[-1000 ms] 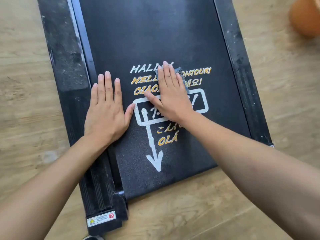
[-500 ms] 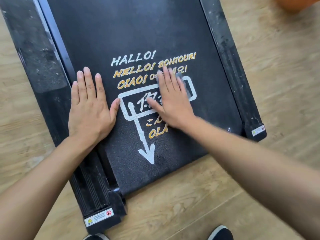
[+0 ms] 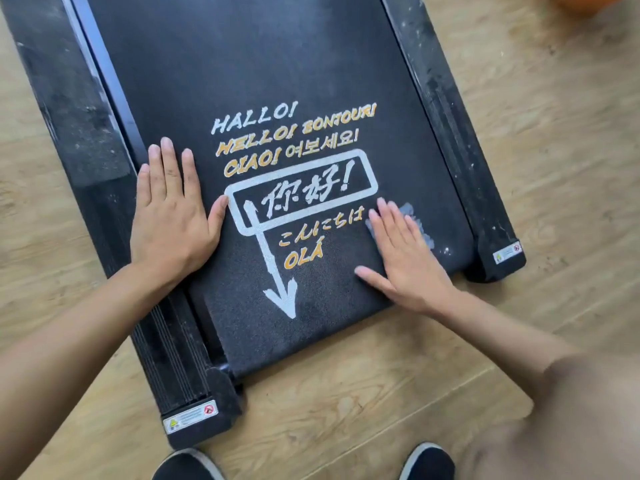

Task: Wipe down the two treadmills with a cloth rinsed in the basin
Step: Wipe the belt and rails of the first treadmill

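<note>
The right hand [image 3: 405, 258] presses flat, fingers open, on the cloth [image 3: 417, 225] at the treadmill [image 3: 277, 64] belt's near right corner, the left hand [image 3: 169, 220] rests open beside; next probably wiping the dusty side rail [image 3: 446, 109].

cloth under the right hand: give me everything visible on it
The cloth is grey, small and mostly hidden: only a rumpled edge shows beyond the fingertips and outer side of the right hand. It lies flat on the black treadmill belt, near the belt's right edge, just right of the printed greetings. The hand presses on it palm down with fingers spread rather than closed around it. Its outline is motion-blurred, so weave and wetness cannot be told.
</note>
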Demonstrator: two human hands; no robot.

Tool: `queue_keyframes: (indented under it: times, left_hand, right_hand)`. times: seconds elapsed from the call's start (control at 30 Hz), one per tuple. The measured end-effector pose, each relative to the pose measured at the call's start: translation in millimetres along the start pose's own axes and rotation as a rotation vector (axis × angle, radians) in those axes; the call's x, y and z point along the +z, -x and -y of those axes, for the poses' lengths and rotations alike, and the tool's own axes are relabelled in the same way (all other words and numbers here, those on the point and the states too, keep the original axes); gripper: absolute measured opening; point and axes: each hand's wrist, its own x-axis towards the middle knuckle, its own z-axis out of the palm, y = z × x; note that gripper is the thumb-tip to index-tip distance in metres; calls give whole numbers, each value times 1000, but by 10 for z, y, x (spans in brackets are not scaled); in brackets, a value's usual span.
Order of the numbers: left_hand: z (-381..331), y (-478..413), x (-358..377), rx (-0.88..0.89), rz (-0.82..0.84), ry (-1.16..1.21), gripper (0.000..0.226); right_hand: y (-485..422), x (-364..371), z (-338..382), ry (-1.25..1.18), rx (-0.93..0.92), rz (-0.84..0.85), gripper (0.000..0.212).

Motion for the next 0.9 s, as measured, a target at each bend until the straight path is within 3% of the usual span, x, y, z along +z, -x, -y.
queue_keyframes:
  times: [0.13,0.37,0.47,0.7,0.9]
  left_hand:
    - [41,15,8,-9,4,-13,85]
    - [-1,18,19,-3,-5,15,86]
    - [-21,5,10,-22,-13,15,86]
    - [39,32,27,-10,-8,5,85]
    - [-19,14,31,-2,-32,28,84]
  right_hand:
    - [-538,-140,-80,-65,60,-46,94]
    - [1109,252,-369,64,81,60,97]
    - [775,122,-479,37,77,93,102]
    - [-1006,-398,-820,-35,111,-29,98]
    - [43,-132,-854,-90,141,53,101]
